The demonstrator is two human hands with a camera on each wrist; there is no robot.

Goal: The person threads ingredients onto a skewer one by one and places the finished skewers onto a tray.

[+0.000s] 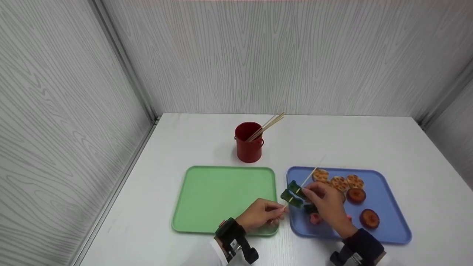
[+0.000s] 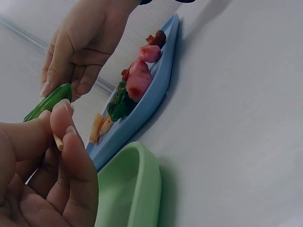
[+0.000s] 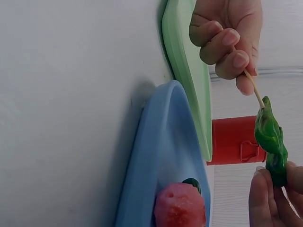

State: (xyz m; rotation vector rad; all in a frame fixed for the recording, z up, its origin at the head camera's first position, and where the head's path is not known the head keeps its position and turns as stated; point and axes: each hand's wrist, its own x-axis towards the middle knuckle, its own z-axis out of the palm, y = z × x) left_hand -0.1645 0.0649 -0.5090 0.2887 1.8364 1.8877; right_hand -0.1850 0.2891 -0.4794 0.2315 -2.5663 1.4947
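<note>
My left hand (image 1: 260, 213) pinches the lower end of a thin wooden skewer (image 1: 308, 178), whose end pokes out between thumb and fingers in the left wrist view. The skewer slants up to the right, with two dark green pepper pieces (image 1: 291, 198) on it. With thumb and fingertips, my right hand (image 1: 327, 203) pinches the end of the upper pepper piece (image 3: 277, 168). Both hands are close together, over the gap between the green tray (image 1: 221, 199) and the blue tray (image 1: 391, 207).
The blue tray carries lotus-root-like slices (image 1: 354, 181), round brown pieces (image 1: 369, 218), pink pieces (image 1: 315, 218) and another green pepper piece (image 1: 310, 209). Behind the trays stands a red bucket (image 1: 249, 151) with several skewers (image 1: 271, 122) leaning in it. Grey wood-grain panels (image 1: 240, 55) enclose the white table.
</note>
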